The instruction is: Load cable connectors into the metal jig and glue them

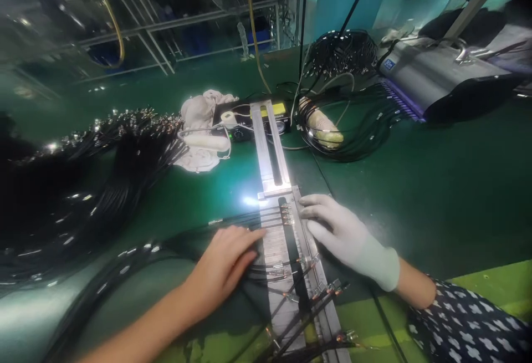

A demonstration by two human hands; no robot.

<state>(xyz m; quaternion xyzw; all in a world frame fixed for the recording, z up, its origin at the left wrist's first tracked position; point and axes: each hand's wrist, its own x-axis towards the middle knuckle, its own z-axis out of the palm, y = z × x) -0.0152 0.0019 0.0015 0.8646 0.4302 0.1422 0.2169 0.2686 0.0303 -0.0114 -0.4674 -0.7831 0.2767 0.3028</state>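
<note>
A long metal fixture [266, 246] with a slotted channel runs away from me down the middle of the green table. Several thin black cables [272, 214] lie across it side by side, their metal terminals [286, 214] lined up over the slot. My bare left hand [230, 255] rests at the fixture's left edge, index finger stretched over the cables and thumb apart. In a white glove, my right hand [338, 230] has its fingers extended against the right rail. Nearer to me, loose cable ends [328, 291] with terminals lie crosswise on the fixture.
A large bundle of black cables [124, 191] spreads at left. Behind the fixture are a black control box [245, 130], a white cloth [201, 160] and a taped roll [322, 124] among cables. A grey metal housing [440, 75] with a purple-lit edge stands at far right.
</note>
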